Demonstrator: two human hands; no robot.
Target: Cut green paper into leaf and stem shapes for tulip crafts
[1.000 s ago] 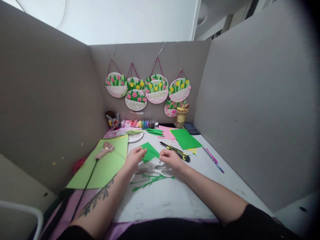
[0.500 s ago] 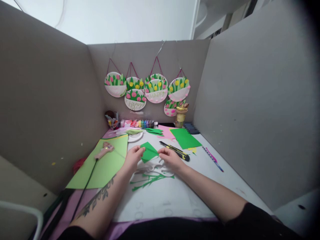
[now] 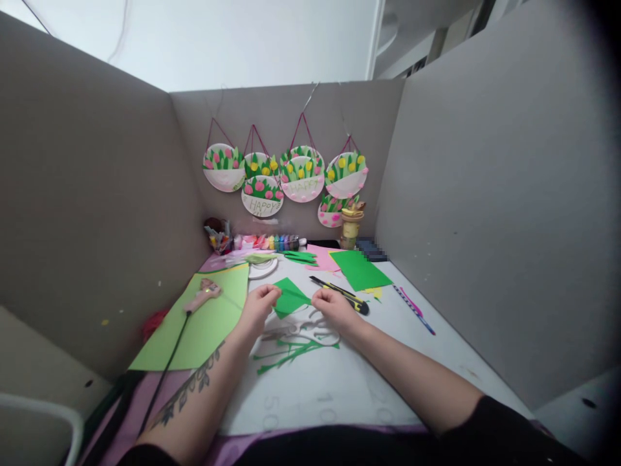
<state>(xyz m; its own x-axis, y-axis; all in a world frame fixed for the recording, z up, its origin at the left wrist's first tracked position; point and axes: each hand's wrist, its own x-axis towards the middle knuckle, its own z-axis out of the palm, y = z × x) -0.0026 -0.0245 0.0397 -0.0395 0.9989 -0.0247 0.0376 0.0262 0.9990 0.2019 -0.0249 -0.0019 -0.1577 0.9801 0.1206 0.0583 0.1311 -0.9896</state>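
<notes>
L hand [image 3: 261, 309] & R hand [image 3: 334, 310] pinch grn paper [image 3: 290, 298] nr wht scissors [image 3: 297, 331].

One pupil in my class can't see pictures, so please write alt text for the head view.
A person's left hand and right hand pinch a small green paper piece between them. On the table, white-handled scissors, green strips and a cutter lie close by; flower-decorated plates hang on the grey panel behind.

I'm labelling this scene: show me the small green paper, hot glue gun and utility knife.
Small green paper [image 3: 289, 298]: head view, middle of its face.
Hot glue gun [image 3: 204, 295]: head view, upper handle.
Utility knife [image 3: 350, 297]: head view, its handle.
</notes>
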